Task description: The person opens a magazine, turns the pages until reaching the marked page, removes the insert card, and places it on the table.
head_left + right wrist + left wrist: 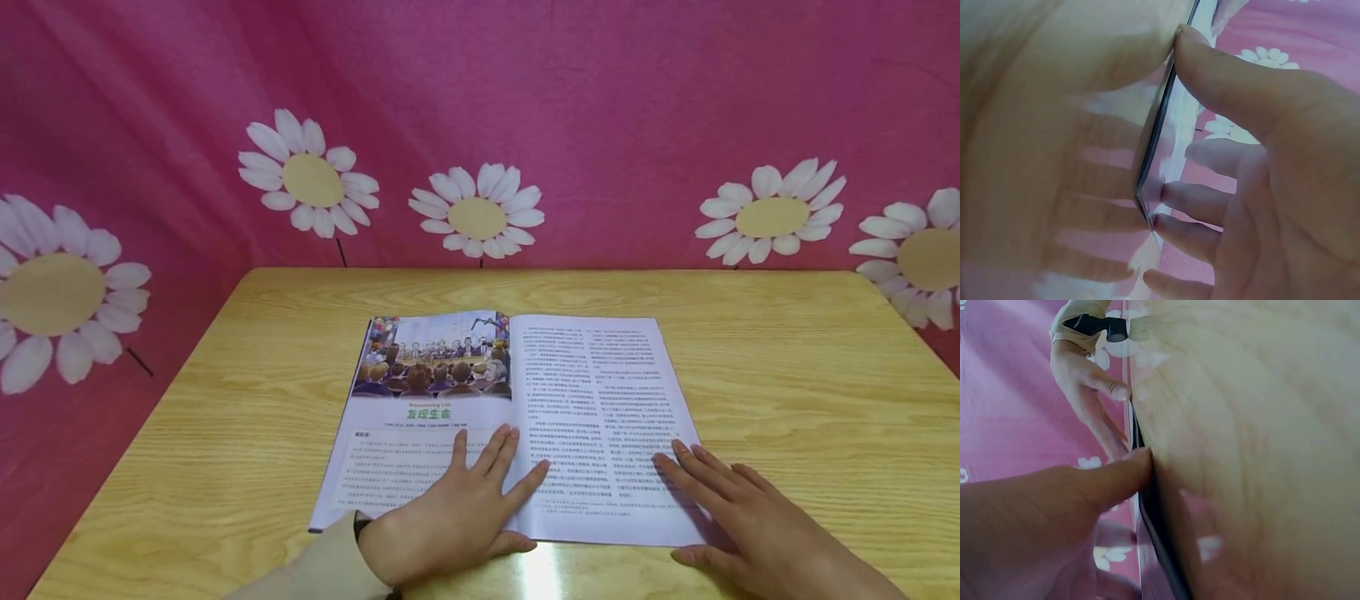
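An open magazine [592, 375] lies flat on the table, with a coloured crowd picture at the top of its left page and columns of text on the right page. My left hand [450, 521] rests across the lower part near the centre fold, fingers spread and straight, its thumb by the bottom edge. At the lower right corner my right hand [772, 529] has extended fingers on the page, and its thumb is beside the bottom edge. Both wrist views show a thumb at the dark edge of the magazine [1159, 125]; in the left one, the right hand [1079, 378] appears beyond.
The glossy wooden table [240, 400] extends around the magazine on all sides and reflects light near the front. Behind it hangs a pink cloth [600, 100] printed with large white daisies. A pale sleeve [315, 567] covers the left forearm.
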`<state>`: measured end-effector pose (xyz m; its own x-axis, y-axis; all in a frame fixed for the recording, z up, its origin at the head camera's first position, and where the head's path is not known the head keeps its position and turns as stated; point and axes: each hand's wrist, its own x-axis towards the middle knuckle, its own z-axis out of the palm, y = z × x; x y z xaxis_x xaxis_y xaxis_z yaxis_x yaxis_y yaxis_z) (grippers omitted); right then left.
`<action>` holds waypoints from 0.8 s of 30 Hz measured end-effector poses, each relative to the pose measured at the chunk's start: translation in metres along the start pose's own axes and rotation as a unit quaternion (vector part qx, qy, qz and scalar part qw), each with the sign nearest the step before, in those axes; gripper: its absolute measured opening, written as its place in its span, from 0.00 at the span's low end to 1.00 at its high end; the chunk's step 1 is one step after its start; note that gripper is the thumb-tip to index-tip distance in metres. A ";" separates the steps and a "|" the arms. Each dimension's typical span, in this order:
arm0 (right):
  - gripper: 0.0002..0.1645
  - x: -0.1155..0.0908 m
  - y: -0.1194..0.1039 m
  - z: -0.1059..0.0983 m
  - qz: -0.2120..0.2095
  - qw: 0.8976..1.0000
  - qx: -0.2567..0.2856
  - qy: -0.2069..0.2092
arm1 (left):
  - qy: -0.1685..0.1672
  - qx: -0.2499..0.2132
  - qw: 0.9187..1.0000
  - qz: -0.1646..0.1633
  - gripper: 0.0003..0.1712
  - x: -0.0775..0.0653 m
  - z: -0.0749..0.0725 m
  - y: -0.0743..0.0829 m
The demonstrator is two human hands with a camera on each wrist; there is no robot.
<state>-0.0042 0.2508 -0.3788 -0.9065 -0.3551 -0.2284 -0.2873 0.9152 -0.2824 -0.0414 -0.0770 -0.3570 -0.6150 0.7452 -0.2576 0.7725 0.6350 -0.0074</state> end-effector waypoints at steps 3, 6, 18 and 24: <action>0.55 -0.001 0.000 0.000 -0.006 1.000 0.004 -0.003 | 0.008 0.030 0.999 0.004 0.40 -0.003 -0.001 0.001; 0.55 -0.003 0.003 0.001 -0.024 1.000 -0.007 0.006 | 0.015 0.043 0.999 -0.001 0.38 -0.005 -0.003 0.005; 0.55 0.002 0.018 0.002 0.007 1.000 -0.018 -0.001 | 0.042 0.137 0.989 -0.045 0.38 0.014 -0.009 0.035; 0.56 0.002 0.020 0.001 0.009 1.000 -0.002 -0.007 | 0.012 0.130 0.990 -0.050 0.41 0.020 -0.012 0.039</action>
<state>-0.0111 0.2686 -0.3861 -0.9074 -0.3405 -0.2465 -0.2717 0.9225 -0.2741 -0.0254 -0.0348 -0.3509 -0.6911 0.6884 -0.2203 0.7208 0.6340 -0.2801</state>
